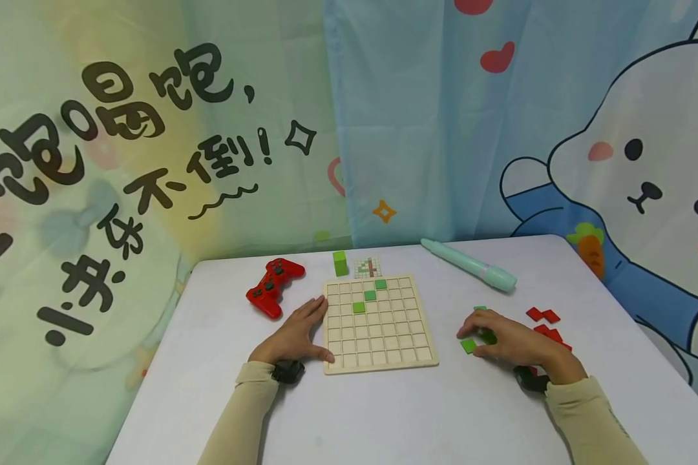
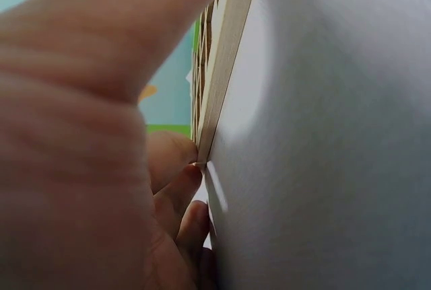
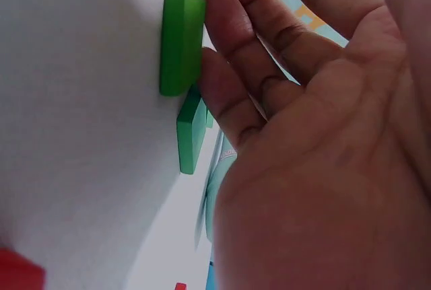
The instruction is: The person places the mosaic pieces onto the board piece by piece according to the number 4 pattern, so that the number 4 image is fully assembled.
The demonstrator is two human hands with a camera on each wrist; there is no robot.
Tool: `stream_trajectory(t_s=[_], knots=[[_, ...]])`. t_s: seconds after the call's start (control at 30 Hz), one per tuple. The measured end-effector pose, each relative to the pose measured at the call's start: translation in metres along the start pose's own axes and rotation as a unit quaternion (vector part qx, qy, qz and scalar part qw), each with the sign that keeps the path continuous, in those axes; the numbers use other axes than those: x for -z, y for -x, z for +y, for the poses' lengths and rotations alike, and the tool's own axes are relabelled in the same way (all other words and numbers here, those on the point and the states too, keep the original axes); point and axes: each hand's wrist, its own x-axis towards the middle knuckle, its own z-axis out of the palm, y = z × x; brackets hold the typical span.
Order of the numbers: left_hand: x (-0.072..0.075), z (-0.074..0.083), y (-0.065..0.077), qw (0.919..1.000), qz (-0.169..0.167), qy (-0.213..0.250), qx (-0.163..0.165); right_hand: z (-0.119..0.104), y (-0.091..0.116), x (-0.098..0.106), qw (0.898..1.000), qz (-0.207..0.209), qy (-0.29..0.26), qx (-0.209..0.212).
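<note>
A square wooden grid board point(image 1: 384, 329) lies mid-table, with a diagonal of three green tiles point(image 1: 370, 295) in its upper cells. My left hand point(image 1: 296, 332) rests along the board's left edge, fingers spread and thumb at the lower corner. In the left wrist view, fingertips point(image 2: 192, 219) touch the wooden rim. To the right of the board, my right hand point(image 1: 508, 342) hovers low over loose green tiles. Its fingers point(image 3: 229, 21) reach a bright green tile point(image 3: 180, 44), which lies on the table. A darker green tile point(image 3: 191, 132) sits beside it. The right thumb is outside the right wrist view.
Several red tiles point(image 1: 549, 332) lie around the right forearm. Behind the board stand a green block point(image 1: 340, 263) and a small patterned grid card point(image 1: 368, 267). A red game controller point(image 1: 275, 287) is at back left, a mint-green pen-like stick point(image 1: 468, 263) at back right.
</note>
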Motion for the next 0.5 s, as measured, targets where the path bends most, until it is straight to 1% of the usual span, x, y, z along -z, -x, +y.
stream_trajectory(t_s=[0.23,0.5], knots=[[-0.0001,0.0006,0.0007,1.0000,0.003,0.006,-0.001,-0.0050,-0.0005,-0.0018,1.000,0.007,0.003,-0.005],[0.0013,0.0040,0.0016,0.9999,-0.001,-0.004,0.010,-0.0065,-0.0015,-0.0025,0.999,0.021,0.022,-0.007]])
